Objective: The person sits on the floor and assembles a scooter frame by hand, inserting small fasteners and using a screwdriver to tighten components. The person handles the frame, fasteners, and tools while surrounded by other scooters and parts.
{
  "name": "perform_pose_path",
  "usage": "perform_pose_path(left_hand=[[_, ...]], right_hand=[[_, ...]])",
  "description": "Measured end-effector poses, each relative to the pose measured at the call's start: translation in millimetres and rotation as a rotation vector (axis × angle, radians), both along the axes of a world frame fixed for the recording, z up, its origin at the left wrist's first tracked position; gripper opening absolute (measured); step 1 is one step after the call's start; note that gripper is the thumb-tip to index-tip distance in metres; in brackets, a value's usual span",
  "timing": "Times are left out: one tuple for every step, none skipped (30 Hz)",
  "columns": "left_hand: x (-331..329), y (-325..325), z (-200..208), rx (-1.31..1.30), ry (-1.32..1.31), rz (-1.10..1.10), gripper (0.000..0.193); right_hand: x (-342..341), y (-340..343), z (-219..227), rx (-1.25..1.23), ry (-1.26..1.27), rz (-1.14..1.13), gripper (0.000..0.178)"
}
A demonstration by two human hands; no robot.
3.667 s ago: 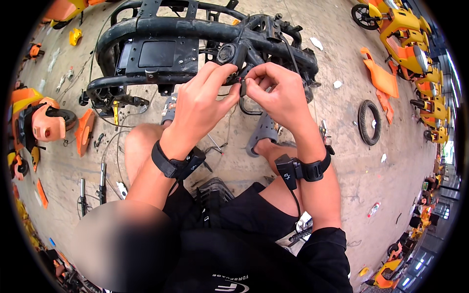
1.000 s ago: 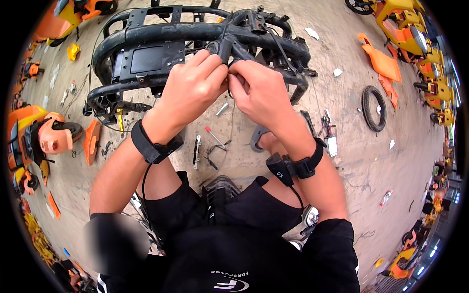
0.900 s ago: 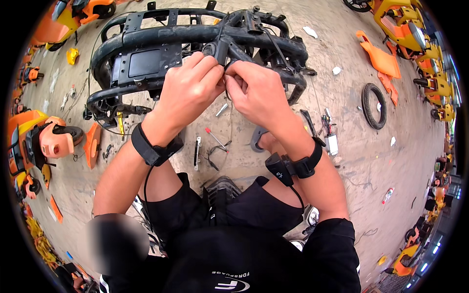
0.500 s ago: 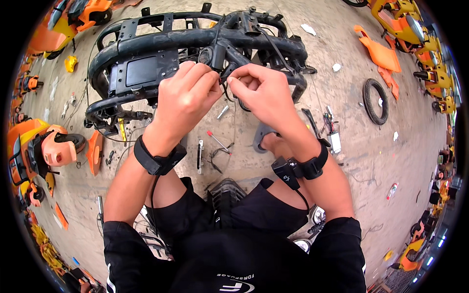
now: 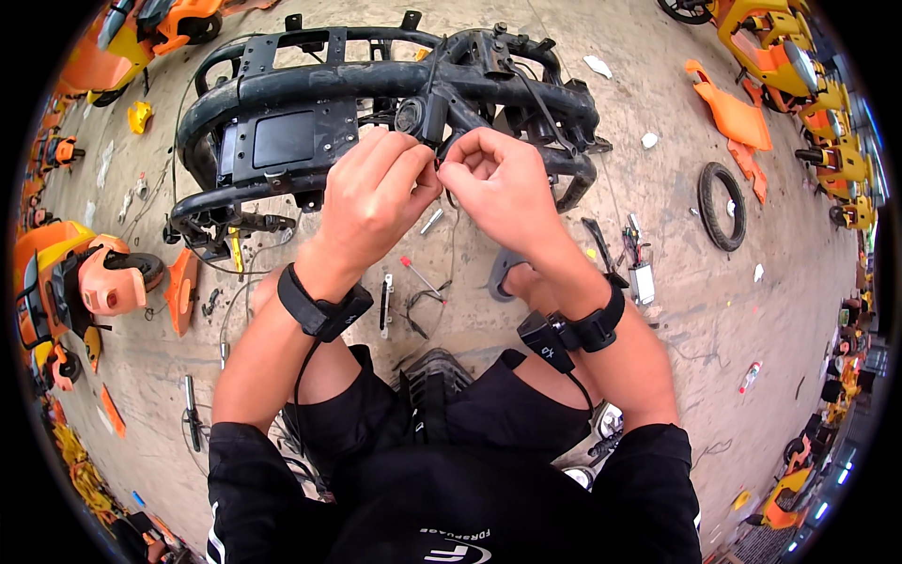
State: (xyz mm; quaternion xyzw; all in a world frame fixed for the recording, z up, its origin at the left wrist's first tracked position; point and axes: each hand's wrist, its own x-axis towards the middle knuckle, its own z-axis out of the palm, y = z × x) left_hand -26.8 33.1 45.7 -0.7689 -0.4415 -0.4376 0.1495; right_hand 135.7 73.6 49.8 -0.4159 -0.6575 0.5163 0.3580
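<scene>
A black tubular scooter frame (image 5: 329, 80) lies on the floor in front of me. Close to its near side, my left hand (image 5: 371, 197) and my right hand (image 5: 498, 188) meet, fingertips almost touching. Both are closed in a pinch on a thin black cable (image 5: 449, 195), which shows only in part between and below them. My fingers cover the exact spot they grip. Just beyond my fingertips, a round black part (image 5: 410, 115) and a black box-like part (image 5: 435, 117) sit on the frame.
A red-tipped screwdriver (image 5: 418, 272) and a metal strip (image 5: 386, 305) lie on the floor near my feet. To the right are a silver box with wires (image 5: 642, 282), a tyre (image 5: 706, 207) and an orange panel (image 5: 731, 113). An orange scooter (image 5: 103, 282) stands at left.
My left hand has shifted slightly right and down in the picture, closer to my right hand. The pinching grip stays, and the view has moved a little relative to the frame.
</scene>
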Motion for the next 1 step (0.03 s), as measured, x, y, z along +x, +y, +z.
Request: perform_pose_path(left_hand=[[0.2, 0.3, -1.0, 0.005, -0.011, 0.000, 0.023]], right_hand=[[-0.9, 1.1, 0.9, 0.004, -0.001, 0.003, 0.013]])
